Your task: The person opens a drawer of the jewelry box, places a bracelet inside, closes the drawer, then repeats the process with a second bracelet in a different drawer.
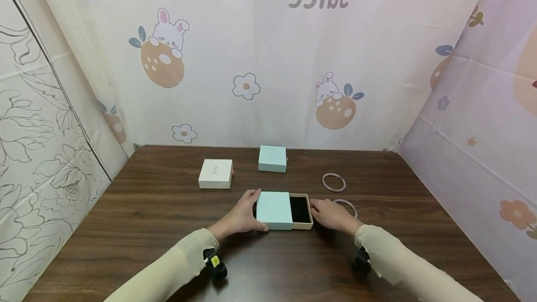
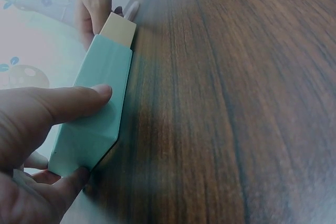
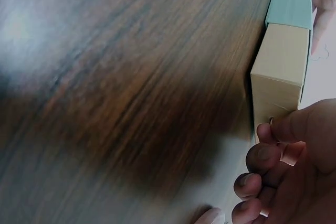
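A mint-green box sleeve (image 1: 273, 209) lies on the table with its cream drawer (image 1: 311, 220) partly out on the right, black lining showing inside. My left hand (image 1: 241, 214) grips the sleeve's left end, thumb on the near side and fingers round the far side; the left wrist view shows the thumb flat on the green sleeve (image 2: 97, 124). At the drawer's right end, my right hand (image 1: 332, 214) pinches something small at the end wall with thumb and finger; in the right wrist view the fingers hide most of it beside the cream drawer (image 3: 278, 56).
A white box (image 1: 216, 174) stands at the back left and a second mint-green box (image 1: 272, 158) at the back middle. Two pale rings lie on the right: one ring (image 1: 324, 184) farther back, the other ring (image 1: 354, 209) just behind my right hand. A curtain (image 1: 268, 106) hangs behind the table.
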### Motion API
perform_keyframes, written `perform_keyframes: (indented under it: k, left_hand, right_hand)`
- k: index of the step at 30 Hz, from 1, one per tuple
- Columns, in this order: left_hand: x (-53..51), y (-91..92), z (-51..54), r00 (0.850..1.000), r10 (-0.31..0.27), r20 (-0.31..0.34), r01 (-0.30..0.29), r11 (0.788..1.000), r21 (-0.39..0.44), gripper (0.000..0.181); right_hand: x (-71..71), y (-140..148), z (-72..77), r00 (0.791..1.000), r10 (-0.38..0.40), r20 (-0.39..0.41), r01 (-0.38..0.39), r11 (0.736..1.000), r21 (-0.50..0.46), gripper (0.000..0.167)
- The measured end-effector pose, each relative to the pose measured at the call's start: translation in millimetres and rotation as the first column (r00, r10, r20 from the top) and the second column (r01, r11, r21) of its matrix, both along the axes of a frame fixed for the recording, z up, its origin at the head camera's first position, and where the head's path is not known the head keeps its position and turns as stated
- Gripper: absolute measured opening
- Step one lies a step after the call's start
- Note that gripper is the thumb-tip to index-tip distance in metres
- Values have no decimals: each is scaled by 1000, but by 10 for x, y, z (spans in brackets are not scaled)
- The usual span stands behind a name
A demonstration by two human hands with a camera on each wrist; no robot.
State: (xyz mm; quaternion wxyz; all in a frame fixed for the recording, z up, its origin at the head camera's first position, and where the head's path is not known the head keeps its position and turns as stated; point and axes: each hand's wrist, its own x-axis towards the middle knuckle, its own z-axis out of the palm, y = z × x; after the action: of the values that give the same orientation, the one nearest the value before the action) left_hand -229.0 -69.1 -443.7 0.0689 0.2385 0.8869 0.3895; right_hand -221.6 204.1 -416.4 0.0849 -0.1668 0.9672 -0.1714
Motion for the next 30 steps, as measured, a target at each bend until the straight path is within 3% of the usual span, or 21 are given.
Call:
perform_keyframes:
  k: [30]
  left_hand:
    - [-9,-4,-10,1000,-9,5,9,1000,14,106]
  right_hand:
    - [16,152,10,1000,10,-8,-9,1000,29,20]
